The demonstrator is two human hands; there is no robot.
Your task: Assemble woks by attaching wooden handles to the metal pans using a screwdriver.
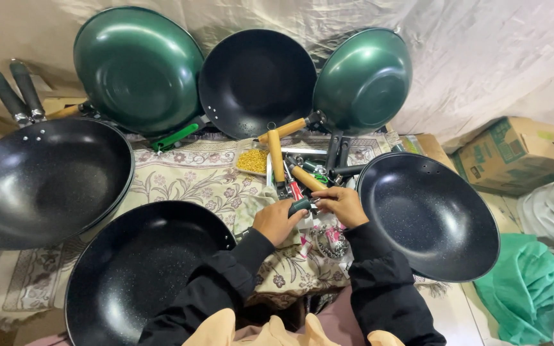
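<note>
At six o'clock, a dark handle (pixel 299 205) is clasped in the left hand (pixel 278 221), its grip closed; the right hand (pixel 343 205) is pinched on the handle's end. Black pans are seen at seven (pixel 142 275) and three o'clock (pixel 428 214). Beyond, loose wooden handles (pixel 277 157) are crowded together; green pans (pixel 137 67) are propped at twelve.

Hands (pixel 309 211) together (fingers seemingly curled).
</note>
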